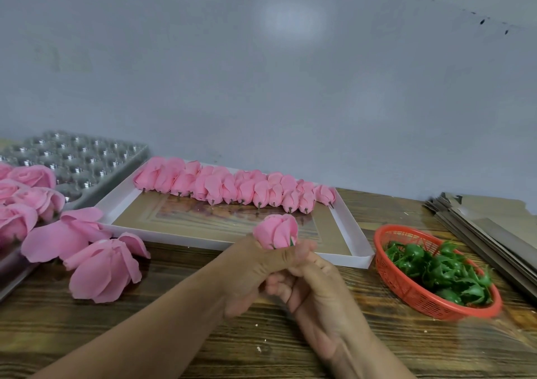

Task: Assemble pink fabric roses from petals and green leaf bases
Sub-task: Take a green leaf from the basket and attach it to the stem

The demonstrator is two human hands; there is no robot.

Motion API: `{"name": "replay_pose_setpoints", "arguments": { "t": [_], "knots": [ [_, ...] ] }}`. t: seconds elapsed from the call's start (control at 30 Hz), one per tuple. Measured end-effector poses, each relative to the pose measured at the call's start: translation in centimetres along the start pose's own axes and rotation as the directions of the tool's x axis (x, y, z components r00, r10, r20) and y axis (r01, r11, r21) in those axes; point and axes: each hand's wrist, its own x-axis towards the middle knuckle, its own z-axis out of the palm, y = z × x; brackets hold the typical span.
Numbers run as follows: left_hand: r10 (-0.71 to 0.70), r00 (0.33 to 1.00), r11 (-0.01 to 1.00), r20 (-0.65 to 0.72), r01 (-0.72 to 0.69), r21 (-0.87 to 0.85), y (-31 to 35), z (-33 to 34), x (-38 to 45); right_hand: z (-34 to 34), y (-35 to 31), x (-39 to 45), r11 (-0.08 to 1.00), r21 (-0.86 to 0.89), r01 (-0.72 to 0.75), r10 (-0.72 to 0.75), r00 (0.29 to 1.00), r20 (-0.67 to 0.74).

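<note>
Pink fabric rose bud point(276, 231) pinched upright in left hand point(255, 268), right hand point(313, 282) curled close under it, touching. Beyond the hands, row of buds point(232, 186) in white tray point(348, 230). Right of them, green leaf bases point(444, 274) in red basket point(406, 288). Left, loose pink petals point(87, 250).

The table point(174, 335) was dark wood with rough visible grain. The rosebuds point(232, 186) looked like soft matt pink cloth. The basket point(406, 285) was red plastic mesh, its leaf bases point(441, 271) glossy green plastic. The mould tray point(75, 157) was shiny clear plastic.
</note>
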Motion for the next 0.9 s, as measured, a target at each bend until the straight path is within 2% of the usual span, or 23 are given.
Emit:
{"name": "replay_pose_setpoints", "arguments": {
  "t": [0.13,0.23,0.3,0.37,0.43,0.5,0.6,0.7,0.77,0.9],
  "knots": [
    [0.004,0.989,1.000,0.149,-0.008,0.021,0.5,-0.7,-0.3,0.1,0.0,0.0,0.998,0.021,-0.067,0.065,0.996,0.063],
    [0.024,0.993,0.998,0.117,-0.031,0.058,0.4,-0.6,-0.2,-0.1,-0.3,0.0,0.994,-0.058,-0.095,0.099,0.991,0.084],
    [0.049,0.995,0.997,0.091,-0.054,0.055,0.4,-0.6,-0.1,-0.3,-1.1,-0.1,0.974,-0.215,-0.066,0.078,0.996,0.048],
    [0.088,0.994,0.991,0.072,-0.095,0.096,0.5,-0.5,-0.1,-1.0,-2.0,-0.1,0.895,-0.442,0.064,-0.100,0.993,-0.060],
    [0.097,0.995,0.980,0.001,-0.096,0.174,0.5,-0.4,-0.1,-1.3,-2.8,-0.2,0.751,-0.610,0.253,-0.399,0.910,-0.114],
    [0.103,0.994,0.973,-0.037,-0.093,0.212,0.3,-0.2,-0.1,-0.8,-2.8,-0.5,0.619,-0.684,0.386,-0.563,0.825,-0.044],
    [0.130,0.988,0.952,-0.088,-0.100,0.288,-0.1,-0.1,0.2,0.1,-2.0,-0.9,0.418,-0.774,0.476,-0.639,0.760,0.121],
    [0.134,0.982,0.926,-0.133,-0.076,0.371,-0.3,0.1,0.7,0.2,-1.9,-1.0,0.262,-0.839,0.477,-0.684,0.705,0.187],
    [0.146,0.978,0.918,-0.146,-0.079,0.388,-0.3,0.4,0.7,0.1,-1.8,-0.9,0.222,-0.859,0.461,-0.690,0.697,0.196],
    [0.215,0.969,0.895,-0.118,-0.147,0.422,-0.4,0.8,0.2,-0.2,-1.3,-0.7,0.246,-0.865,0.436,-0.665,0.726,0.177]
  ]
}}
